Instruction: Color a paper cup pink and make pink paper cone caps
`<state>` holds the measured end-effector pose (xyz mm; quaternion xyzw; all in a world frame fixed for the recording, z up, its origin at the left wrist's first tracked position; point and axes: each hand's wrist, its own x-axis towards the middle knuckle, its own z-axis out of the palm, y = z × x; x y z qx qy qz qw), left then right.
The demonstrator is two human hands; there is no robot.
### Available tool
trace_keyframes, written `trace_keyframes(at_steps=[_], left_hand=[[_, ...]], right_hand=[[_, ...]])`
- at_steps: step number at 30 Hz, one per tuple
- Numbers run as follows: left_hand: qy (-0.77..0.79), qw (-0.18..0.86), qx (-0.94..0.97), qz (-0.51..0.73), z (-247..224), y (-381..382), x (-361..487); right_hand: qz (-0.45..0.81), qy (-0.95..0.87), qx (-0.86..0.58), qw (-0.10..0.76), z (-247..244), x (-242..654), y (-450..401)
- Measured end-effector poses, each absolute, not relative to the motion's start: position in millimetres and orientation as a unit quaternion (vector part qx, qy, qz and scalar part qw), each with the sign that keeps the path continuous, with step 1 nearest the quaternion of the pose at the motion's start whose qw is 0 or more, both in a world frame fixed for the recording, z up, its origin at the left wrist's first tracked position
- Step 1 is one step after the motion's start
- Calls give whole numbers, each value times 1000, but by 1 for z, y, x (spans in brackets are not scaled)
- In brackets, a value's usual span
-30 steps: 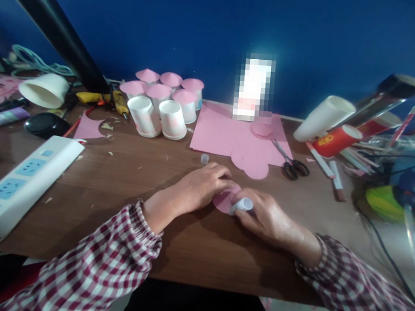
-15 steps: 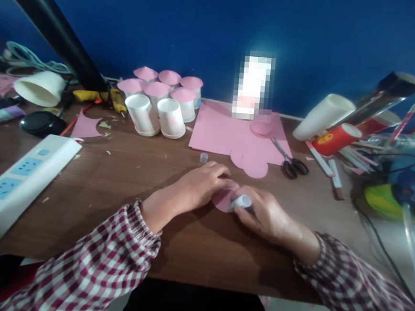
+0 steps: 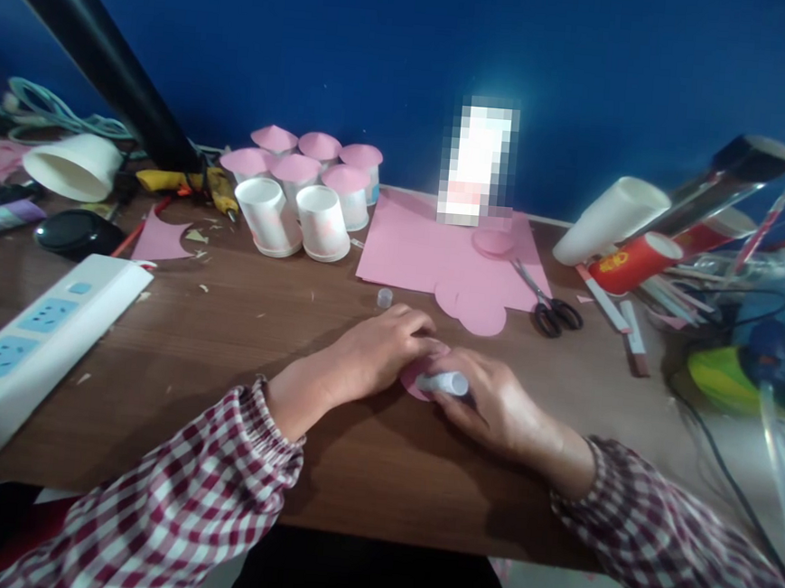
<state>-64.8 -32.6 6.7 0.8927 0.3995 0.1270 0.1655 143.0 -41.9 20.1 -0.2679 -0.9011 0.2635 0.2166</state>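
Observation:
My right hand [image 3: 503, 402] is closed around a white glue stick [image 3: 445, 383], whose inner end rests over a pink paper circle [image 3: 415, 382] on the table. My left hand [image 3: 385, 343] grips the upper left edge of that circle with bent fingers. Both hands cover part of the paper, and the glue stick's tip is hidden. Just beyond my left hand stands a small clear cap [image 3: 384, 298]. Farther back lie pink sheets [image 3: 403, 240] with more cut circles [image 3: 482, 315] on them.
Black-handled scissors [image 3: 549, 314] lie at the sheets' right edge. White paper cups [image 3: 326, 225], several topped with pink cones [image 3: 296, 169], stand back left. A power strip [image 3: 49, 339] lies at left, near a yellow glue gun [image 3: 220, 192]. Red cups [image 3: 639, 264] lie at right.
My right hand has shifted slightly left, carrying the glue stick farther across the pink circle. The left hand stays in place.

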Motion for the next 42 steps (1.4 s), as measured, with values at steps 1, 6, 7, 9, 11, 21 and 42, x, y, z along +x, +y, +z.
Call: trace_keyframes(at_steps=[1, 6, 7, 9, 11, 21, 42], left_hand=[[398, 163, 894, 128, 6, -33, -65], [388, 148, 899, 137, 3, -32, -65], [387, 148, 900, 139, 3, -31, -65], [389, 156, 898, 133, 4, -30, -65], [395, 170, 895, 119, 5, -30, -65], [389, 161, 896, 143, 3, -31, -66], [392, 162, 896, 132, 3, -31, -66]], right_hand=[[255, -906, -266, 211, 20, 143, -42], [286, -894, -289, 189, 24, 147, -42], [318, -880, -298, 187, 25, 149, -42], [374, -843, -323, 210, 26, 151, -43], [389, -813, -352, 253, 26, 152, -43], [291, -885, -293, 215, 22, 141, -47], [288, -873, -334, 209, 23, 148, -41]])
